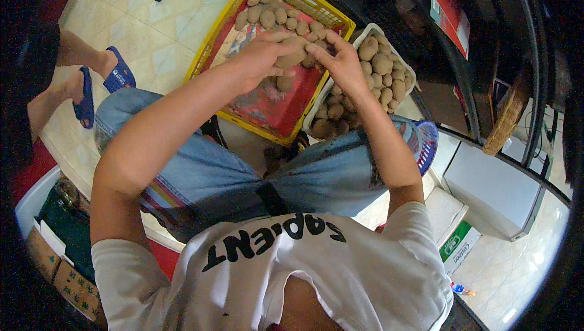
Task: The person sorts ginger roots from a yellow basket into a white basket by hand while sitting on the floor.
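Observation:
My left hand [264, 57] holds a large brown potato [293, 53] over the yellow plastic crate [207, 50], which has a red bottom. At the potato's right side is my right hand [335, 59], its thumb tip at or close to the potato and its fingers bent over other potatoes; whether it grips one I cannot tell. Several potatoes [267, 18] lie along the crate's far side, and a few more are partly hidden under my hands. Right of the crate, a white basket [413, 82] is heaped with potatoes [382, 64].
Another person's legs with blue slippers [119, 73] are at the left on the tiled floor. A blue-and-white plastic basket rim [427, 148] shows beside my right knee. Dark furniture with metal bars stands at the right, near a white box-shaped appliance [490, 180]. Cardboard boxes [75, 285] lie lower left.

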Demonstrator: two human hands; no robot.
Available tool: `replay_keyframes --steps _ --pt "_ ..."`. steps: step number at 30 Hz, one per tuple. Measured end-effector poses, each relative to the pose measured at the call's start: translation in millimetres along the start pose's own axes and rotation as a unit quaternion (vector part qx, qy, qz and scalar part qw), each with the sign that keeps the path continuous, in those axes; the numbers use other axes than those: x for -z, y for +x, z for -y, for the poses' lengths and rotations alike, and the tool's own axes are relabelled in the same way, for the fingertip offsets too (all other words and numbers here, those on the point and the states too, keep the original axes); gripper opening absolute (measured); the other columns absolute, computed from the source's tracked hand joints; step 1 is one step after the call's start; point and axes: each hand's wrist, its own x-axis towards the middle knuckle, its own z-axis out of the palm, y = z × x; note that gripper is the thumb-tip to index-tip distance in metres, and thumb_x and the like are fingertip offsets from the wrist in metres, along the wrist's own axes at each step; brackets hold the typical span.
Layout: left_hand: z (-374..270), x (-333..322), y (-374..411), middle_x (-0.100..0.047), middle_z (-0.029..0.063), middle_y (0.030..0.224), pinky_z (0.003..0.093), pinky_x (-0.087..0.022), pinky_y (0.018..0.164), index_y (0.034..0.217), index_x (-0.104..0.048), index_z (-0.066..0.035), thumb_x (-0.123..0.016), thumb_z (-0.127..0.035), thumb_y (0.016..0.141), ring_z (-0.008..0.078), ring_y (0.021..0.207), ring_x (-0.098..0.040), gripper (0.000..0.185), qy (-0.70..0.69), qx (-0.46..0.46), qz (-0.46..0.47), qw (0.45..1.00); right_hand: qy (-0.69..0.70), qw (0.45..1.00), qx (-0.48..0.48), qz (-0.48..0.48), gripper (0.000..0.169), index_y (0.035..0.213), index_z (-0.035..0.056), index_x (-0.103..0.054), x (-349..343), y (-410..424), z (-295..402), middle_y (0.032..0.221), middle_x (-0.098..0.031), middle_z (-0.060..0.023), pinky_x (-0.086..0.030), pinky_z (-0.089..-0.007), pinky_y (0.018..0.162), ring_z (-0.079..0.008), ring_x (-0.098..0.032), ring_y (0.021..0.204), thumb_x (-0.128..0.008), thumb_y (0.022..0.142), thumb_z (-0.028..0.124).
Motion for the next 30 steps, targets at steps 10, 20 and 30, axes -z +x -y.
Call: replay_keyframes --steps 10,20,30 --pt "9 8 10 -0.052 0.0097 0.119 0.0365 -0.043 0.091 0.108 -0.058 -0.009 -0.069 -0.026 0.074 0.0288 0.11 -0.049 0.04 0.089 -0.063 0.025 0.994 -0.002 0.995 0.05 -0.081 0.026 0.101 0.0031 -0.057 -16 1 -13 0.091 -0.062 -0.0144 -0.045 -0.034 0.076 -0.0248 -0.06 0.086 -0.057 0.085 0.024" --pt "2 4 10 -0.055 0.0051 0.111 0.0351 -0.051 0.079 0.116 -0.051 -0.012 -0.055 -0.027 0.087 0.0182 0.102 -0.054 0.033 0.067 -0.019 -0.044 0.997 -0.072 0.99 0.079 -0.087 0.016 0.096 0.0046 -0.055 -24 14 -21 0.088 -0.061 -0.0163 -0.046 -0.0365 0.072 -0.0318 -0.06 0.083 -0.051 0.087 0.018" --pt "-47 30 23 -0.06 0.0059 0.093 0.0286 -0.051 0.064 0.105 -0.054 -0.008 -0.055 -0.027 0.086 0.0167 0.081 -0.061 0.027 -0.051 -0.135 -0.048 0.988 -0.514 0.824 -0.091 0.221 0.047 0.122 0.0148 -0.044 -59 33 -179 0.105 -0.056 -0.0173 -0.05 -0.0439 0.07 -0.0357 -0.059 0.09 -0.057 0.079 0.027"
